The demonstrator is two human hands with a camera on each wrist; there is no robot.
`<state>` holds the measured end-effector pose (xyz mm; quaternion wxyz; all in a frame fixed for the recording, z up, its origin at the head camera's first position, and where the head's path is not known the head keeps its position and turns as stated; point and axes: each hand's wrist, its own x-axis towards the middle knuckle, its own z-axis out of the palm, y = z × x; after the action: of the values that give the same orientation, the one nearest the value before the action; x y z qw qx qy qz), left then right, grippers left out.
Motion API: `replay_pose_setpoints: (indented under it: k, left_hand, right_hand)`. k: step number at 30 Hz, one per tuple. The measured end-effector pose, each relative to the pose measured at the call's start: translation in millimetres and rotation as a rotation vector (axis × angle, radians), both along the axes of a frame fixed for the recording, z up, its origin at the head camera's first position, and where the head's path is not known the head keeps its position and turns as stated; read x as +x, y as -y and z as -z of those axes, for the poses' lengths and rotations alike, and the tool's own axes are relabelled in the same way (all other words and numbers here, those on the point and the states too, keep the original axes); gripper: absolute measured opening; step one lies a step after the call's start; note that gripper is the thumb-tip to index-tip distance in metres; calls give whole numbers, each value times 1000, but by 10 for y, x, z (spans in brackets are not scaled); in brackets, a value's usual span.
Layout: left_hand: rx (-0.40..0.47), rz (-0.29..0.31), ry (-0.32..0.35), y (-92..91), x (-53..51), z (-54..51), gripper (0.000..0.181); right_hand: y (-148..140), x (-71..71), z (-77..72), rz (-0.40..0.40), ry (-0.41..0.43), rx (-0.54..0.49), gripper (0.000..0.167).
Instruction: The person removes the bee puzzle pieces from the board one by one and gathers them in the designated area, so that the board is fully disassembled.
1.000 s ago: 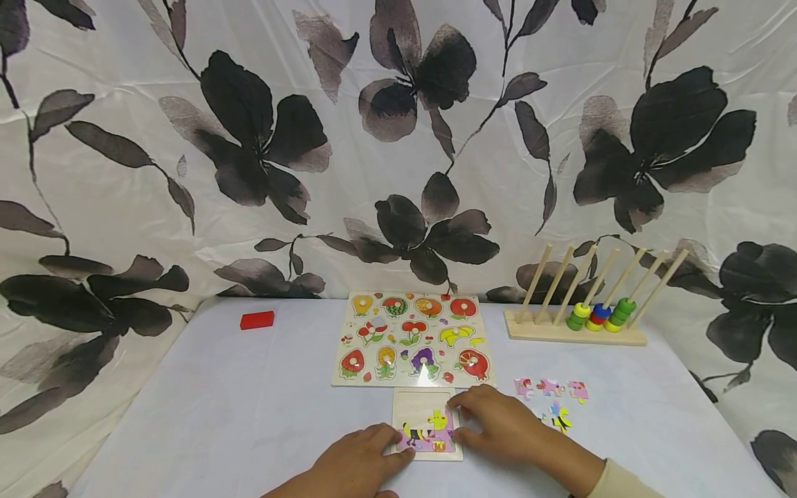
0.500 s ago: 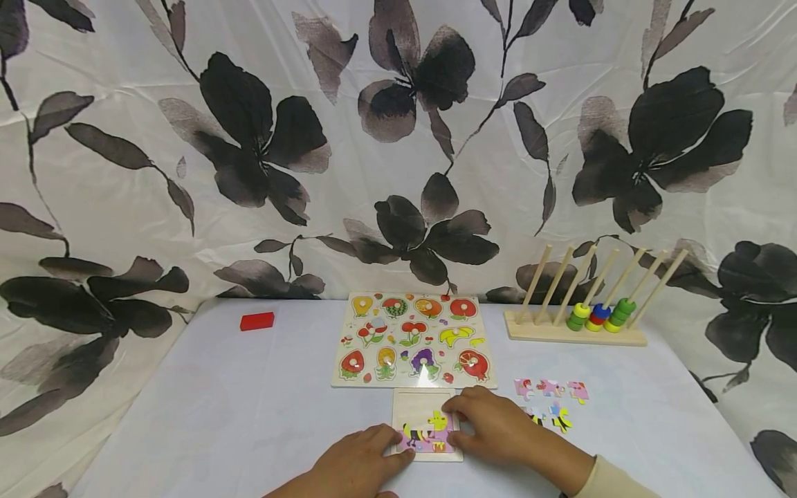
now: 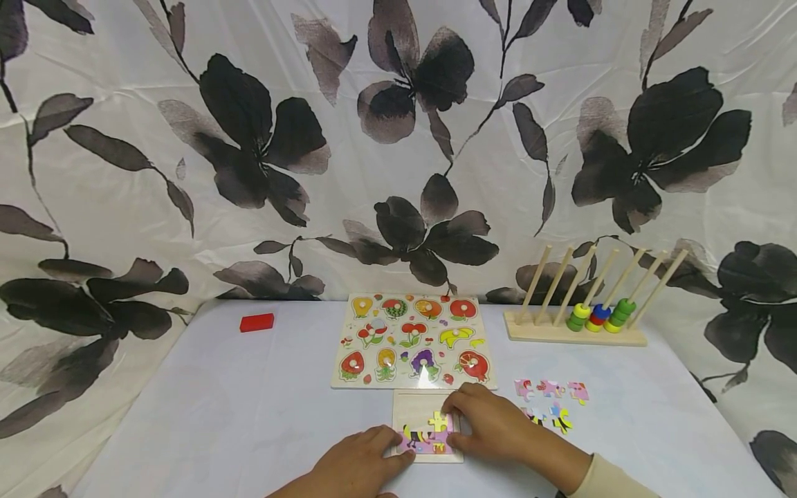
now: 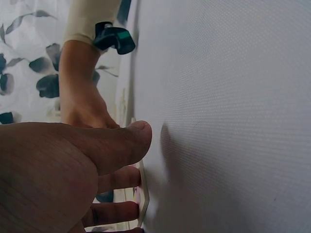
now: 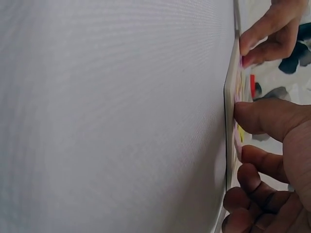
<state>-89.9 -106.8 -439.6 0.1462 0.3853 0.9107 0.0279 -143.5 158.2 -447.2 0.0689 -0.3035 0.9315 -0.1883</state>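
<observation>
A small wooden jigsaw tray lies in front of me, its lower part filled with pink, yellow and black bee-picture pieces. My right hand pinches a yellow and pink jigsaw piece between thumb and index finger at the tray's right side. In the right wrist view that piece tilts up from the tray under the index finger, while the other fingers curl loosely. My left hand rests its fairly straight fingertips on the tray's lower left corner. Its thumb stretches out in the left wrist view.
Several loose jigsaw pieces lie to the right. Behind the tray, touching its far edge, is a fruit peg puzzle board. A wooden peg stand with coloured rings stands back right; a red block sits back left. A floral curtain hangs behind.
The right hand has shifted slightly left over the tray, and the yellow piece there has changed its tilt and looks paler. The left hand has stayed at the corner.
</observation>
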Motion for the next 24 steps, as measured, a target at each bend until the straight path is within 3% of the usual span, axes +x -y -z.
replay_pose_setpoints:
  k: [11, 24]
  left_hand:
    - [10, -1, -4, 7, 4, 12, 60]
    - [7, 0, 2, 2, 8, -1, 59]
  right_hand:
    - [36, 20, -13, 24, 17, 4, 33]
    - [29, 37, -5, 6, -28, 29, 31]
